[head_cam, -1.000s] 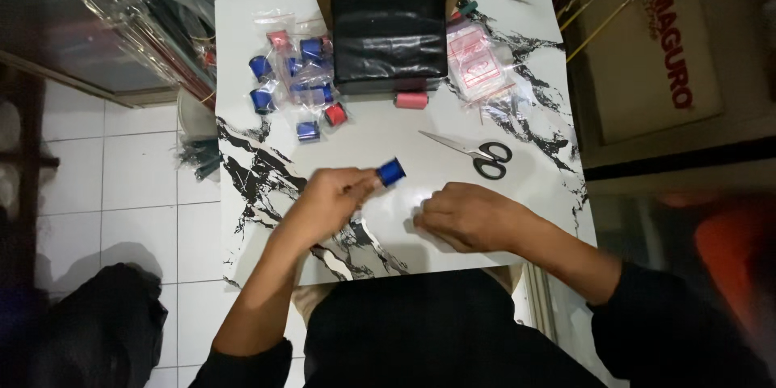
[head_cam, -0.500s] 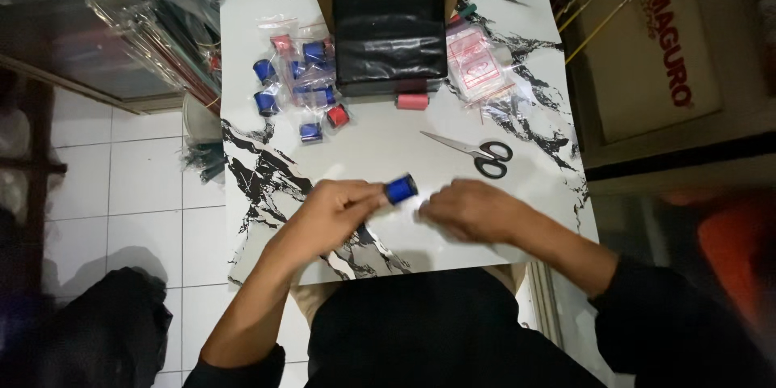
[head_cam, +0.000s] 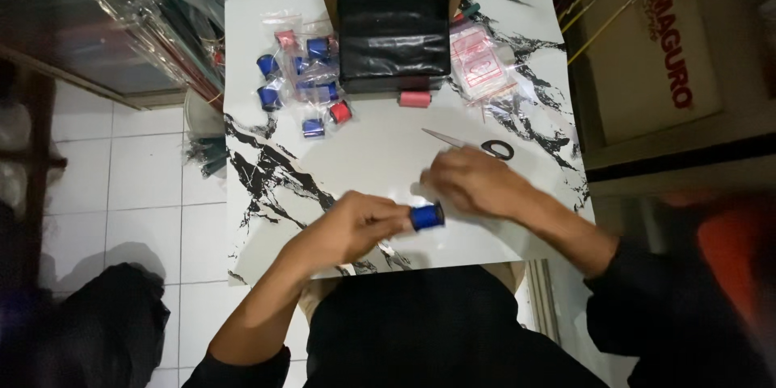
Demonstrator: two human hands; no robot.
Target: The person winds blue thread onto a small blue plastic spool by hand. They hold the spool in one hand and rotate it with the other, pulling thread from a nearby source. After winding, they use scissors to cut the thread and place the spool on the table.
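My left hand (head_cam: 356,226) grips a blue thread spool (head_cam: 427,217) by its end, low over the near part of the marble-patterned table (head_cam: 267,170). My right hand (head_cam: 477,184) hovers just beyond the spool, fingers curled and blurred; whether it holds anything cannot be seen. Scissors (head_cam: 477,145) with black handles lie just behind my right hand, partly covered by it.
A black box (head_cam: 394,24) stands at the far middle. Left of it lie several blue and red spools (head_cam: 303,85), some in clear bags. A pink spool (head_cam: 415,99) sits before the box. Clear bags with red print (head_cam: 478,61) lie to its right.
My left hand has carried the blue spool nearer to me and to the right. My right hand has lifted off the table and shifted away toward the scissors.
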